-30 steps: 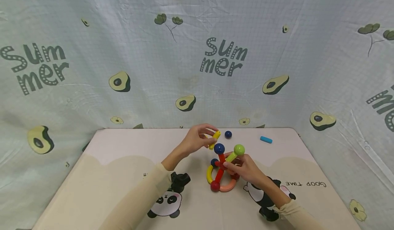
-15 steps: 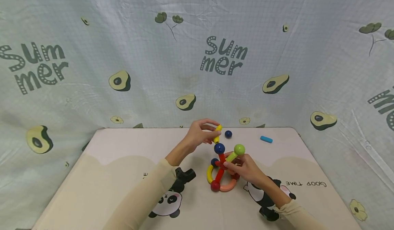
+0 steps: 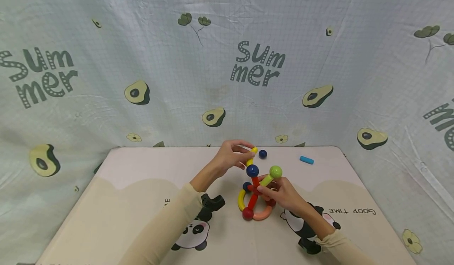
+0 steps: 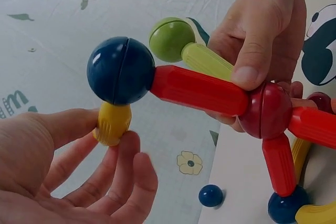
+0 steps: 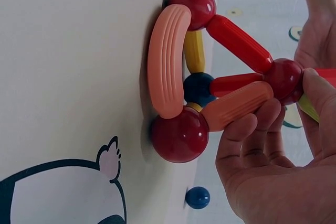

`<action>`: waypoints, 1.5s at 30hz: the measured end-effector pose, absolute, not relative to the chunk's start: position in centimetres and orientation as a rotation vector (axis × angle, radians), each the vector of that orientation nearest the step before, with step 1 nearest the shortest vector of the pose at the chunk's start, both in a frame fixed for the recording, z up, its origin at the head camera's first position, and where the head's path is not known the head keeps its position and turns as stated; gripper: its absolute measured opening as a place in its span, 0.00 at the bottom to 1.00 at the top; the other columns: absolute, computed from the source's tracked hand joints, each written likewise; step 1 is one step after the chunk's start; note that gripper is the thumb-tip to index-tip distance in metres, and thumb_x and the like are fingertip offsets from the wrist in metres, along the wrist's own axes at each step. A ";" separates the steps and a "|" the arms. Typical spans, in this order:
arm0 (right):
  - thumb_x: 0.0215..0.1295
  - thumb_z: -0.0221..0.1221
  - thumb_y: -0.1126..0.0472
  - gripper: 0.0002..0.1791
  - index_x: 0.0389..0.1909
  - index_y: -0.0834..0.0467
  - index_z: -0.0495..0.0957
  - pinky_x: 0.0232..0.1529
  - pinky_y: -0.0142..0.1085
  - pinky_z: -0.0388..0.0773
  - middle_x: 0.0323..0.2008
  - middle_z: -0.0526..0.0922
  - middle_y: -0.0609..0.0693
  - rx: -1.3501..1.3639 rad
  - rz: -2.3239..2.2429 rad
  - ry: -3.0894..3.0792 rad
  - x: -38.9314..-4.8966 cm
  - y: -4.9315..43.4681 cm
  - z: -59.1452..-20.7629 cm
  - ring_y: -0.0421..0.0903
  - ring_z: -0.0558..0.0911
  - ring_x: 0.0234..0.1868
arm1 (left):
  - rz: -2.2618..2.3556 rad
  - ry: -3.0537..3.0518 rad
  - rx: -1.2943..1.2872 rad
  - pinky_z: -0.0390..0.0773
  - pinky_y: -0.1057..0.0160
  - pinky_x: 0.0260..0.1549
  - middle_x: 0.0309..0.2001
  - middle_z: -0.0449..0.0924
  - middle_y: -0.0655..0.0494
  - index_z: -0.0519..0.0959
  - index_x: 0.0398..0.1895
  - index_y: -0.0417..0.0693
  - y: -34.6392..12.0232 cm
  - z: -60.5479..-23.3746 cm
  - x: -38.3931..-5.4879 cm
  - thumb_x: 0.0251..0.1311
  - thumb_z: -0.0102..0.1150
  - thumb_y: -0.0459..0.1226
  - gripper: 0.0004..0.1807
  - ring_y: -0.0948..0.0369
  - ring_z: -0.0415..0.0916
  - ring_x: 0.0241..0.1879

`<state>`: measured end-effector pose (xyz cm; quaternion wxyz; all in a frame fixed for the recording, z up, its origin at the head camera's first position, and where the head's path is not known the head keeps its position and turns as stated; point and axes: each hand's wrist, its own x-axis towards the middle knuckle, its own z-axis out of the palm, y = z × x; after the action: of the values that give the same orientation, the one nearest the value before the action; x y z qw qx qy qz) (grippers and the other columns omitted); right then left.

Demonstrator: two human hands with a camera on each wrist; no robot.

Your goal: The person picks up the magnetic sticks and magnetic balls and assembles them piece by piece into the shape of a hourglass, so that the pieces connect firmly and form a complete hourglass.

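Observation:
My left hand (image 3: pixel 228 159) pinches a yellow rod (image 4: pixel 113 125) between thumb and fingers. The rod's end meets the large blue ball (image 4: pixel 119 71) on top of a ball-and-rod construction toy. Around the toy's central red ball (image 5: pixel 283 80) my right hand (image 3: pixel 286 196) grips, fingertips against a straight orange rod (image 5: pixel 239 104). A red rod (image 4: pixel 199 90) joins that ball to the blue one. Beside it, a light green rod (image 4: pixel 207 62) carries a green ball (image 3: pixel 276 172). The base ring, with a curved orange rod (image 5: pixel 169 61) and red ball (image 3: pixel 248 213), stands on the table.
A loose dark blue ball (image 3: pixel 263 154) lies behind the toy near the table's back edge. Farther right is a blue rod (image 3: pixel 306 160). A printed cloth (image 3: pixel 170 79) hangs behind the panda-patterned table (image 3: pixel 106 209).
My left hand has brought the yellow rod rightward and down onto the top blue ball, where it now touches. The right hand and the toy have stayed in place.

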<state>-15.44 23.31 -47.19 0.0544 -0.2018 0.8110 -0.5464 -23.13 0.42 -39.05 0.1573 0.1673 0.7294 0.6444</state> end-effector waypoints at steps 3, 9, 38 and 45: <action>0.74 0.62 0.56 0.18 0.60 0.59 0.77 0.49 0.38 0.81 0.49 0.86 0.54 -0.608 -1.658 2.458 -15.5 23.3 -47.1 0.51 0.84 0.46 | 1.803 2.045 0.489 0.86 0.56 0.38 0.48 0.86 0.45 0.83 0.56 0.44 0.1 -39.3 -23.1 0.66 0.68 0.37 0.17 0.53 0.85 0.35; 0.74 0.62 0.56 0.18 0.60 0.59 0.77 0.48 0.39 0.82 0.48 0.85 0.55 -0.605 -1.644 2.452 -15.5 23.4 -47.0 0.52 0.83 0.43 | 1.763 1.982 0.523 0.86 0.54 0.42 0.51 0.84 0.44 0.82 0.60 0.44 -0.3 -39.5 -23.2 0.67 0.67 0.38 0.19 0.53 0.86 0.38; 0.81 0.51 0.54 0.17 0.59 0.58 0.79 0.42 0.36 0.80 0.40 0.83 0.51 -0.727 -1.513 2.404 -17.6 24.3 -46.4 0.49 0.82 0.38 | 1.750 1.827 0.562 0.84 0.54 0.46 0.55 0.84 0.45 0.79 0.63 0.40 -0.9 -40.5 -23.7 0.70 0.63 0.34 0.20 0.53 0.84 0.44; 0.81 0.51 0.52 0.17 0.55 0.59 0.80 0.58 0.50 0.78 0.33 0.83 0.49 -0.712 -1.473 2.402 -18.1 24.2 -46.3 0.48 0.82 0.41 | 1.726 1.841 0.585 0.84 0.55 0.47 0.56 0.84 0.45 0.80 0.63 0.40 -0.7 -40.4 -23.6 0.70 0.63 0.35 0.20 0.54 0.84 0.44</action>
<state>-18.07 24.20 -46.27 0.1174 -0.2434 0.8209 -0.5032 -23.57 -0.71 -40.35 0.2723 0.2172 0.6839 0.6411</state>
